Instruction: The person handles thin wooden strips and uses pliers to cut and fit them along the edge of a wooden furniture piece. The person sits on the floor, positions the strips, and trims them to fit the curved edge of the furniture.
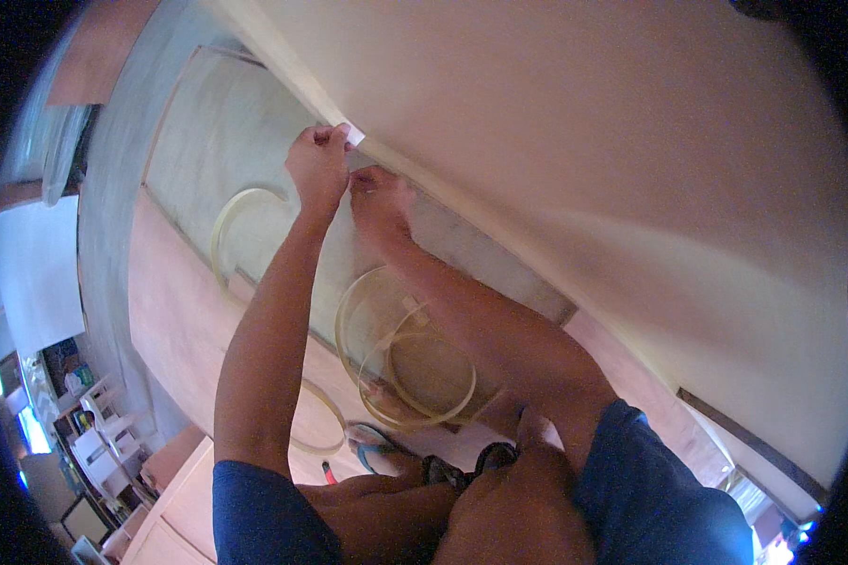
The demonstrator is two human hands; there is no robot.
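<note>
My left hand is raised to the edge of a large pale panel. Its thumb and fingers pinch a small white strip, which touches that edge. Just below and to the right, my right hand is closed, its fingertips pressed together near the same edge. What lies between them, if anything, is too small to make out. A coil of pale yellow banding lies under my right forearm. Another curved length of the banding lies left of my left forearm.
Flat pinkish boards lie on the grey floor. My sandalled foot is below the coil, with a small red-handled tool beside it. White plastic chairs stand at the far left.
</note>
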